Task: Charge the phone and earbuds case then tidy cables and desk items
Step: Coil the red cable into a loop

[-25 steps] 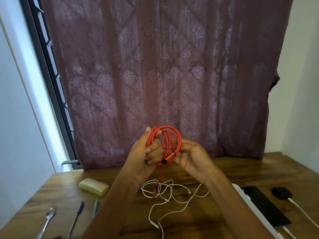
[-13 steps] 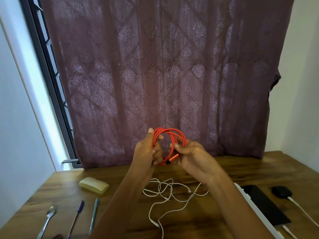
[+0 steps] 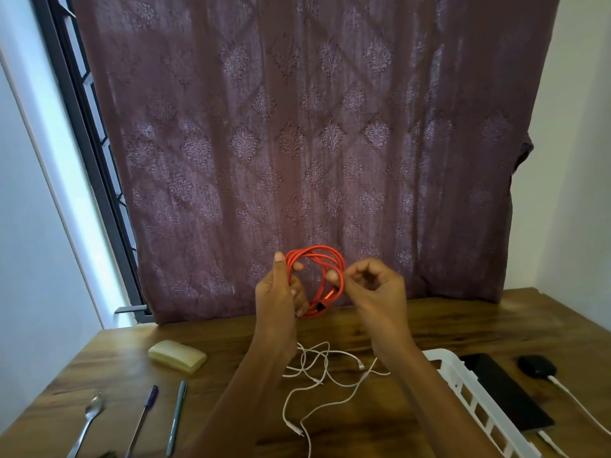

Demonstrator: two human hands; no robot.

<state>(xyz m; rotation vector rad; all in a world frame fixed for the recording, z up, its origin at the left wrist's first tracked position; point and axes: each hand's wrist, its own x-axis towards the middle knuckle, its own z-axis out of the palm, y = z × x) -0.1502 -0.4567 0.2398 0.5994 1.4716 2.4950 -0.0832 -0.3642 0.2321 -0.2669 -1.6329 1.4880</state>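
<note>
I am holding the red cable, wound into a loose coil, in the air above and beyond the white cable, which is lying in a tangle on the wooden desk. My left hand is gripping the left side of the coil, with its fingers curling through the loops and its thumb standing upright against the outside. My right hand is pinching a strand on the right side of the coil between thumb and forefinger, while the other fingers are curling loosely behind. The red cable's orange plug is hanging at the bottom of the coil, between my two hands.

To the right of the white cable, a white basket is sitting on the desk. Further right, just beyond the basket, the black phone is lying flat with a white charging lead running to its near end. Still further right, the black earbuds case is resting with another white lead plugged into its side.

To the left of the white cable, a pale yellow case is lying, and nearer me on that side a teal pen, a purple pen and a spoon are lying side by side. A patterned curtain is hanging behind the desk, beyond the white cable.
</note>
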